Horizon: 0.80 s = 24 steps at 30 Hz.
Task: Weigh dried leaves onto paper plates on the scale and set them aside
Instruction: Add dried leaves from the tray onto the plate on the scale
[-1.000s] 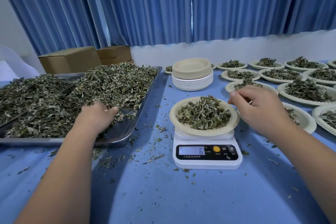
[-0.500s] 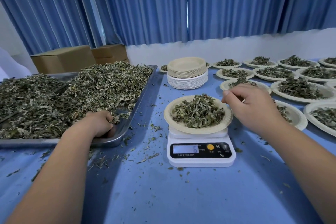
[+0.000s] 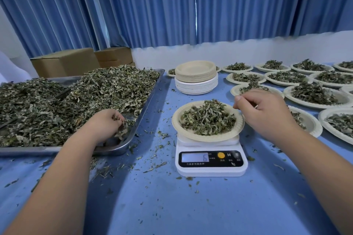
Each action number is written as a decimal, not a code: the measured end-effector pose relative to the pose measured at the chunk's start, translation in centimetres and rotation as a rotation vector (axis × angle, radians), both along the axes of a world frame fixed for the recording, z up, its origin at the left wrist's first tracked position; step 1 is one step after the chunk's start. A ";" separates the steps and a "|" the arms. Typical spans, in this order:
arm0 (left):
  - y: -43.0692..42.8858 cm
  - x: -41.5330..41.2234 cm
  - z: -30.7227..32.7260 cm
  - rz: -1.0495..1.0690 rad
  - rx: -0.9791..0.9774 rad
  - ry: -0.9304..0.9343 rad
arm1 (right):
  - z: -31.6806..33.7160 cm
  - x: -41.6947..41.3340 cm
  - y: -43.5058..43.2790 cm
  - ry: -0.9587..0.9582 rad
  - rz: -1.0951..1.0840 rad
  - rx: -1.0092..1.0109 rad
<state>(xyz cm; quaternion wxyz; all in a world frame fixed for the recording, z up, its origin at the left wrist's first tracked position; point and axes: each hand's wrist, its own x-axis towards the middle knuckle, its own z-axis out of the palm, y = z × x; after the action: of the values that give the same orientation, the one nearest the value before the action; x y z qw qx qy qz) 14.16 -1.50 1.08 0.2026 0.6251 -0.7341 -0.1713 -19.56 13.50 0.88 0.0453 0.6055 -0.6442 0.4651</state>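
A "6" on the scale (image 3: 211,170) display (image 3: 194,157), an "M" beside its orange button (image 3: 221,155); smaller print illegible.

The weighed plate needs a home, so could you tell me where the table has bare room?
Mostly bare cloth lies in front of the scale, and a narrower lane runs between the tray and the plate stack. Right of the scale, filled plates crowd close.

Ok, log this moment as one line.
left hand: grips dried leaves in metal tray | right hand: curled above paper plate rim | paper plate: filled, on scale | display: 6
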 end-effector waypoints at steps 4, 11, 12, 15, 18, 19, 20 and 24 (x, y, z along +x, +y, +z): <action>1.3 -1.3 1.0 -0.067 -0.112 0.253 | 0.1 -0.1 -0.1 0.018 -0.013 0.008; 4.8 -6.2 3.2 -0.228 -0.153 0.740 | 0.4 0.0 0.0 0.015 -0.009 0.016; 5.1 -7.3 3.4 -0.246 -0.164 0.778 | 0.4 0.0 0.0 0.016 -0.004 0.011; 5.9 -10.8 4.1 -0.321 -0.151 0.801 | 0.4 0.0 0.0 0.018 -0.005 0.012; 6.3 -13.6 4.0 -0.397 -0.080 0.703 | 0.4 -0.2 0.1 -0.003 -0.006 0.013; 6.4 -14.3 3.9 -0.419 -0.064 0.657 | 0.4 -0.2 0.1 0.002 -0.007 0.014; 6.4 -14.8 3.7 -0.443 -0.061 0.614 | 0.4 -0.2 0.1 0.010 -0.009 0.016; 6.8 -15.4 3.4 -0.460 -0.122 0.467 | 0.5 -0.3 0.0 0.037 -0.010 0.027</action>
<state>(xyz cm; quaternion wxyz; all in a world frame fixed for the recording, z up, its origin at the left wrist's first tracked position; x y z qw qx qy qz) -1.27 5.34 4.52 0.3585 0.3735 -0.7986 -0.3069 -19.86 13.52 1.41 0.0514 0.6115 -0.6524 0.4447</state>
